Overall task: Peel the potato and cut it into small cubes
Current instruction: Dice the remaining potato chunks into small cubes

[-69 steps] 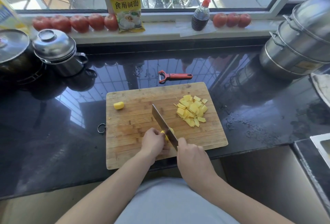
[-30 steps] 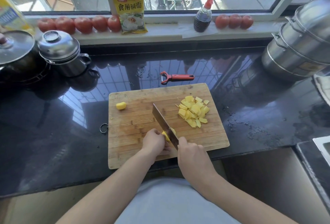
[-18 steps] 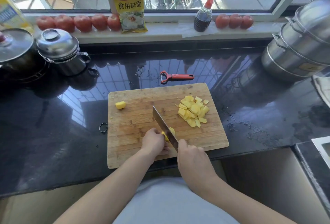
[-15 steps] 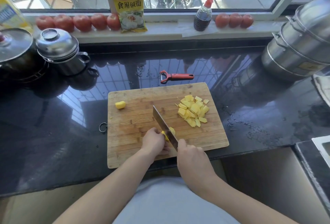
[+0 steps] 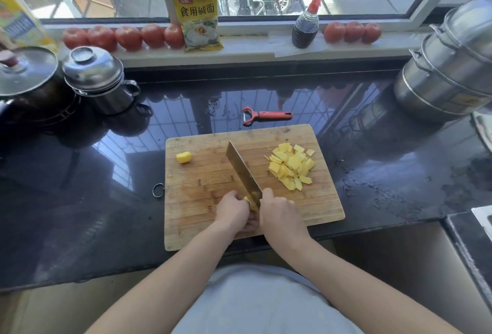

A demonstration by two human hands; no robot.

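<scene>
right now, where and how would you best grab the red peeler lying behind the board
Probably by its straight red handle, from above: the peeler lies flat on the counter, handle pointing right, blade head at the left. The right hand, now gripping the knife, is nearer that handle.

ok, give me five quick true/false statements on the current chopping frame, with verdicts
1. The right hand holds the knife. True.
2. The peeler lies on the cutting board. False: it lies on the dark counter just beyond the board's far edge.
3. The pile of cut potato pieces sits to the right of the knife blade. True.
4. The left hand rests flat and empty on the board. False: its fingers are curled on a potato piece beside the blade.
5. A lone potato chunk sits near the board's far left corner, apart from the pile. True.
</scene>
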